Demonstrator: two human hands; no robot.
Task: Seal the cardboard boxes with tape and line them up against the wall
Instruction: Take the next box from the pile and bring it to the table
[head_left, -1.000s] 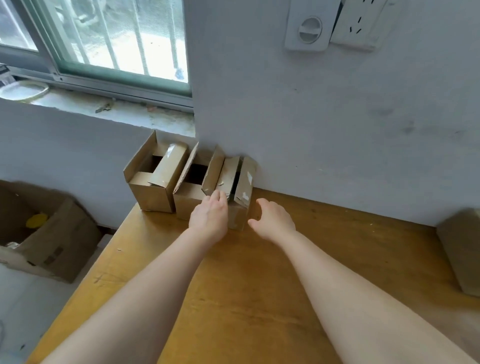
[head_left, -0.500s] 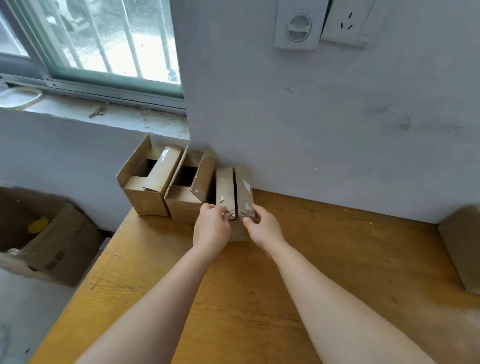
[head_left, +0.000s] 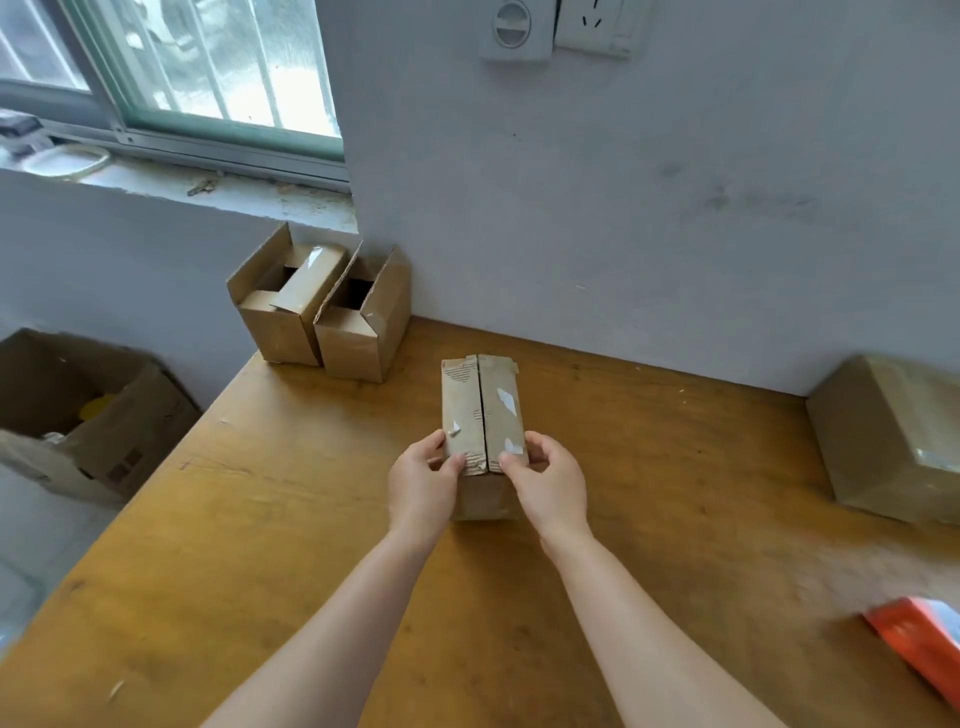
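Left to right, I record two open boxes (head_left: 358, 332) against the wall (head_left: 623, 208), then my left hand (head_left: 423, 486) and right hand (head_left: 550, 488) each pinching a near corner of the unsealed box (head_left: 480, 410), which lies off the wall, long axis pointing at it, both hands equally near.

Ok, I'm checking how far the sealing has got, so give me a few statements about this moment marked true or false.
1. The left hand and right hand both hold the closed box. True.
2. The closed box stands against the wall. False: it sits out on the table, apart from the wall.
3. The leftmost box and the box beside it have their flaps open. True.
4. A strip of tape covers the closed box's seam. False: the seam is bare, with only tape scraps on the flaps.
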